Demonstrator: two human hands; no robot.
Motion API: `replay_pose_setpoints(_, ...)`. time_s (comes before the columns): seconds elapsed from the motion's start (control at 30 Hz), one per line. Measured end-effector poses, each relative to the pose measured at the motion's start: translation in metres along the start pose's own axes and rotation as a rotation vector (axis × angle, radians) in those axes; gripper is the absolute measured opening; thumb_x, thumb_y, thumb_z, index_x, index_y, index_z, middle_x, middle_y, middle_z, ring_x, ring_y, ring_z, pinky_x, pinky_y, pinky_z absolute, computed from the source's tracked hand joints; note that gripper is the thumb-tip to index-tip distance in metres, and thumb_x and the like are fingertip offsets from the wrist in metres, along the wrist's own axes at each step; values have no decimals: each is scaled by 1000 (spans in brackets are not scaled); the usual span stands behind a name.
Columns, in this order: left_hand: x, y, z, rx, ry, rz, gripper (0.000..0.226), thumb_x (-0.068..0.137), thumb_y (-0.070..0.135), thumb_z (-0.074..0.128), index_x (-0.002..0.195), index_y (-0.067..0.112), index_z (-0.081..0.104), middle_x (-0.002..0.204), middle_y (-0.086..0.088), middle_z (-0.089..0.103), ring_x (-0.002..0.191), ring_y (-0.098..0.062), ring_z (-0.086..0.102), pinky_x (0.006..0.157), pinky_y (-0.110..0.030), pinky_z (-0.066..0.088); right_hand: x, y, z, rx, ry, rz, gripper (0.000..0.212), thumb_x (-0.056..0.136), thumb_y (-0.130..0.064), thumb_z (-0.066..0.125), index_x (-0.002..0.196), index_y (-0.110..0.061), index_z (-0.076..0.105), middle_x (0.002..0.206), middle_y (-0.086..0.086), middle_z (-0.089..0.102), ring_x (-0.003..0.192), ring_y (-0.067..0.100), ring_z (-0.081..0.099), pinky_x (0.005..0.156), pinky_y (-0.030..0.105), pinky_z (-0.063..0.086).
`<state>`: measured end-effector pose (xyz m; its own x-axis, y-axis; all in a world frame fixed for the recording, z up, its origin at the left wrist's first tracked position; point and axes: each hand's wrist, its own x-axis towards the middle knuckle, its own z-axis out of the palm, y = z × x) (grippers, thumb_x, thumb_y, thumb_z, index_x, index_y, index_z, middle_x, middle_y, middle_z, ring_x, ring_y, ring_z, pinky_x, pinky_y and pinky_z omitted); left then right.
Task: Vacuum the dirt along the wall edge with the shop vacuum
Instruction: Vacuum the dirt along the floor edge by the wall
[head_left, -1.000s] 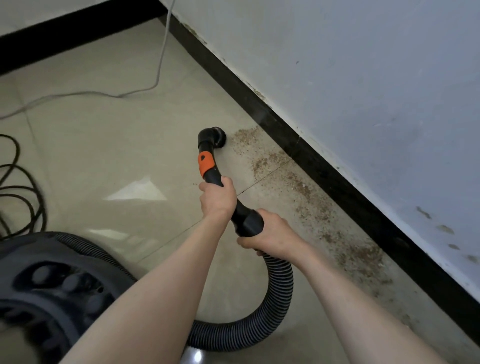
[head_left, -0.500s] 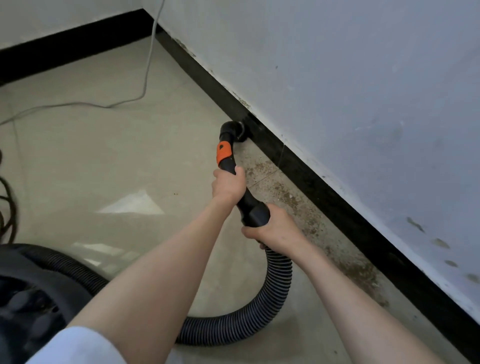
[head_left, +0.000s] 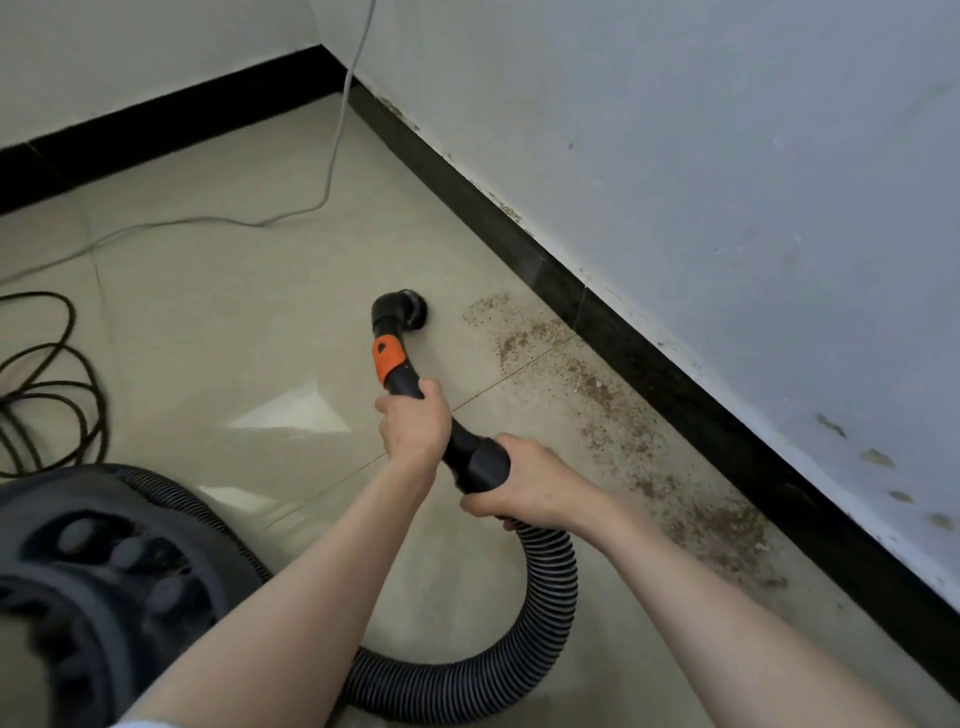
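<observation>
Nozzle (head_left: 400, 310) pulled back from baseboard (head_left: 649, 358); no readable writing.

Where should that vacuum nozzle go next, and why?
Probably a short sweep right, toward the baseboard. The nozzle sits on bare tile just left of the dirt, which still runs along the wall edge. Both hands, left hand and right hand, already grip the wand.

Bare room corner, tiled floor (head_left: 218, 322), black skirting (head_left: 519, 244)
</observation>
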<state>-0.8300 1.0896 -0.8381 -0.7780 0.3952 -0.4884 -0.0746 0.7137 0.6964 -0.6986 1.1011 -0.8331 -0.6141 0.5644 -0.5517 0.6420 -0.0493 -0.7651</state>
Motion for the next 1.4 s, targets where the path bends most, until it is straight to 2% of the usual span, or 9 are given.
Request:
replay_pose_setpoints(0.1, -11, -11, -10, 5, -10, -28, 49, 97, 34, 36, 130, -1, 31, 117, -19, 50, 90, -30, 49, 72, -35, 40, -12, -1, 6, -29, -30, 2, 30, 71, -20, 76, 92, -21, 54, 86, 2, 63, 61, 16, 62, 62, 31, 57)
replay_pose_setpoints(0.23, -18, -6, -9, 9, -115, -11, 51, 96, 34, 37, 132, -1, 28, 124, -21, 49, 102, -35, 54, 83, -38, 49, -26, 2, 4, 27, 18, 18, 30, 71, -17, 75, 92, -19, 55, 83, 4, 62, 59, 14, 60, 54, 26, 54)
replay_pose_setpoints(0.3, -19, 1, -4, 22, -160, 10, 52, 97, 34, 37, 134, 0, 27, 124, -20, 48, 96, -32, 52, 80, -37, 48, -28, 3, 0, 39, 54, 27, 30, 71, -16, 75, 93, -17, 55, 79, 4, 63, 55, 13, 59, 52, 24, 51)
replay_pose_setpoints(0.6, -13, 28, 29, 51, -311, 41, 54, 97, 35, 36, 138, 3, 23, 126, -18, 48, 101, -32, 54, 70, -35, 47, -22, 14, -25, 89, 169, 36, 23, 72, -14, 75, 86, -17, 57, 74, 7, 63, 56, 18, 60, 59, 35, 57)
replay_pose_setpoints(0.83, -11, 38, 52, 74, -396, 93, 56, 97, 39, 37, 139, 4, 24, 129, -18, 47, 108, -32, 54, 74, -35, 47, -16, 27, -36, 116, 252, 55, 21, 70, -18, 74, 88, -17, 62, 75, 8, 66, 58, 20, 63, 65, 44, 58)
replay_pose_setpoints(1.03, -12, 26, 40, 31, -233, 107, 50, 97, 36, 38, 132, 1, 34, 123, -18, 51, 91, -28, 50, 73, -33, 41, -16, 19, -25, 101, 191, 31, 23, 71, -16, 73, 88, -18, 59, 76, 6, 65, 58, 20, 63, 63, 41, 58)
replay_pose_setpoints(1.2, 2, -10, 6, -40, -28, -20, 50, 96, 38, 37, 129, -1, 38, 121, -20, 53, 105, -35, 55, 80, -36, 45, 0, 7, -2, -89, 42, -7, 37, 67, -24, 76, 97, -20, 55, 91, 4, 63, 67, 19, 65, 58, 32, 58)
replay_pose_setpoints(1.33, 45, 11, 1, -69, -50, -17, 52, 95, 35, 38, 132, -1, 35, 126, -20, 51, 110, -38, 54, 84, -39, 50, 31, -14, -8, -70, 68, -48, 33, 67, -21, 76, 93, -18, 57, 87, 5, 65, 64, 20, 64, 58, 34, 57)
replay_pose_setpoints(1.4, 60, 26, 7, -82, -128, -4, 51, 94, 35, 40, 132, 0, 36, 128, -20, 51, 108, -37, 56, 73, -39, 53, 42, -18, -18, -37, 89, -47, 33, 68, -18, 75, 97, -15, 58, 89, 8, 65, 64, 20, 62, 56, 31, 56)
